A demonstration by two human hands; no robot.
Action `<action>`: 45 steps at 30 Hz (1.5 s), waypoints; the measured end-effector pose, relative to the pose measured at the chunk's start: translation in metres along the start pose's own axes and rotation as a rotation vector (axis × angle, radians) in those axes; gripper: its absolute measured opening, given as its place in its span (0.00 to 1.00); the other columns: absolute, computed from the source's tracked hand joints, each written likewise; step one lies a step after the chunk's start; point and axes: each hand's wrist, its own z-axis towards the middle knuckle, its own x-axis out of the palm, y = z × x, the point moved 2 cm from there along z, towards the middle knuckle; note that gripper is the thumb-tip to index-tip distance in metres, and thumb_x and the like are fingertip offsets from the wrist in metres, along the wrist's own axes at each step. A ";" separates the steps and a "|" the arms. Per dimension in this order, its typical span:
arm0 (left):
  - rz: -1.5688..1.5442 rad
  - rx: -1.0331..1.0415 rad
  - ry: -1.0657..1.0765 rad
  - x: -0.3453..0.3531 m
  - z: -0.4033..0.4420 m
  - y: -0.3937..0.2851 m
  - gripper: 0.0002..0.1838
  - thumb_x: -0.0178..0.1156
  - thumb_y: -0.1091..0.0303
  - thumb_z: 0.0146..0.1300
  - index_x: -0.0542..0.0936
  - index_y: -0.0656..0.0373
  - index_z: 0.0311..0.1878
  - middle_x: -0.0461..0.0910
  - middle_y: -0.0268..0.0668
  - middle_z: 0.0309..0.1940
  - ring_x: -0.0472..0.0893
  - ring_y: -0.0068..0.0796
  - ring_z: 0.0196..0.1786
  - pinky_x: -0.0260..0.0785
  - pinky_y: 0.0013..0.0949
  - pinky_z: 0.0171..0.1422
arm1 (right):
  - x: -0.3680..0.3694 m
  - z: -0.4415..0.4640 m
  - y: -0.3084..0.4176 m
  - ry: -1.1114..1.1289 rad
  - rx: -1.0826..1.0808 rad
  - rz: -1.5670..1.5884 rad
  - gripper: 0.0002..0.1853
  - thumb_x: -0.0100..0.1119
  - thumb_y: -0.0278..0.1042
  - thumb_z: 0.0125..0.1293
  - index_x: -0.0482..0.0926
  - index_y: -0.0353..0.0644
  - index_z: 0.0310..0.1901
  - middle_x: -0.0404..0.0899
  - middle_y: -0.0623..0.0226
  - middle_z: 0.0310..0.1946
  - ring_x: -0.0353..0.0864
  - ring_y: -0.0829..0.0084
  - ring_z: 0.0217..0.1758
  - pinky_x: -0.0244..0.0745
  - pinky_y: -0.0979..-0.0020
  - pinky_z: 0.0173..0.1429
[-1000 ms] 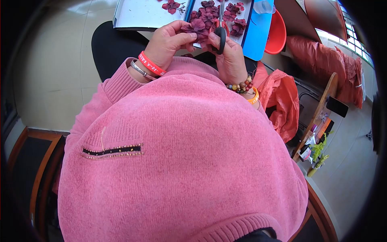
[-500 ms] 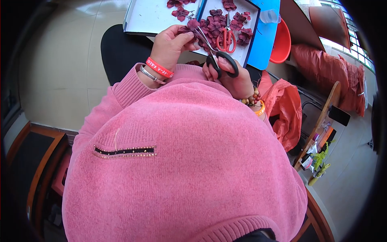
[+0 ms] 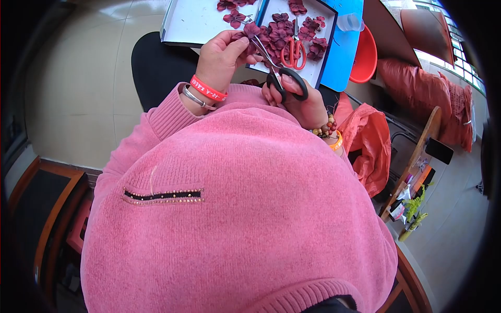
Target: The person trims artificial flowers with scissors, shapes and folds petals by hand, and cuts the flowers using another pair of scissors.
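Between the thumb and fingers of my left hand (image 3: pixel 222 56) is a dark red artificial flower (image 3: pixel 251 30). My right hand (image 3: pixel 300 107) grips black-handled scissors (image 3: pixel 275 69), fingers in the loops. Their blades point up and to the left, with the tips at the flower. Whether the blades touch it I cannot tell. Just beyond my hands, a shallow box (image 3: pixel 315 73) with a white inside and dark rim holds several more dark red flowers (image 3: pixel 279 32) and red-handled scissors (image 3: pixel 294 53). Further flowers (image 3: pixel 234 19) lie on a white lid or tray (image 3: pixel 190 23) to the left.
The box sits on a blue table (image 3: pixel 338 62), with a clear plastic cup (image 3: pixel 348 22) near its right edge. Beside it are a red basin (image 3: pixel 364 55) and an orange-red bag (image 3: pixel 368 146). A black stool seat (image 3: pixel 156 70) is at left. A phone (image 3: pixel 439 150) lies far right.
Both hands hold nearly the same place. The scissors' tips and the flower have shifted very slightly; the view has moved a little.
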 end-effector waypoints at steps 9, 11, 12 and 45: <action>0.071 0.090 0.006 0.001 0.001 0.002 0.09 0.51 0.74 0.64 0.73 0.66 0.46 0.79 0.40 0.35 0.78 0.23 0.33 0.71 0.22 0.39 | -0.002 0.000 -0.001 0.020 0.022 0.037 0.19 0.48 0.45 0.64 0.69 0.38 0.23 0.67 0.67 0.22 0.67 0.72 0.32 0.61 0.74 0.42; 0.128 0.156 -0.004 0.003 0.001 0.001 0.09 0.52 0.75 0.63 0.73 0.66 0.45 0.79 0.39 0.35 0.78 0.21 0.32 0.72 0.21 0.38 | -0.002 -0.001 -0.001 0.022 0.026 0.080 0.18 0.48 0.45 0.65 0.68 0.39 0.24 0.67 0.68 0.21 0.67 0.72 0.33 0.61 0.73 0.41; 0.154 0.194 -0.006 0.005 0.000 -0.001 0.08 0.52 0.76 0.63 0.73 0.67 0.44 0.79 0.38 0.34 0.78 0.21 0.31 0.72 0.21 0.37 | -0.002 -0.001 -0.001 0.024 0.026 0.116 0.17 0.48 0.45 0.65 0.68 0.39 0.25 0.66 0.68 0.21 0.66 0.72 0.33 0.61 0.73 0.41; 0.209 0.103 -0.102 0.004 -0.002 -0.003 0.08 0.54 0.69 0.64 0.75 0.65 0.37 0.80 0.38 0.28 0.80 0.22 0.28 0.71 0.20 0.29 | -0.002 0.004 -0.013 -0.225 -0.029 -0.594 0.13 0.62 0.40 0.59 0.77 0.37 0.30 0.69 0.78 0.22 0.63 0.87 0.25 0.57 0.81 0.29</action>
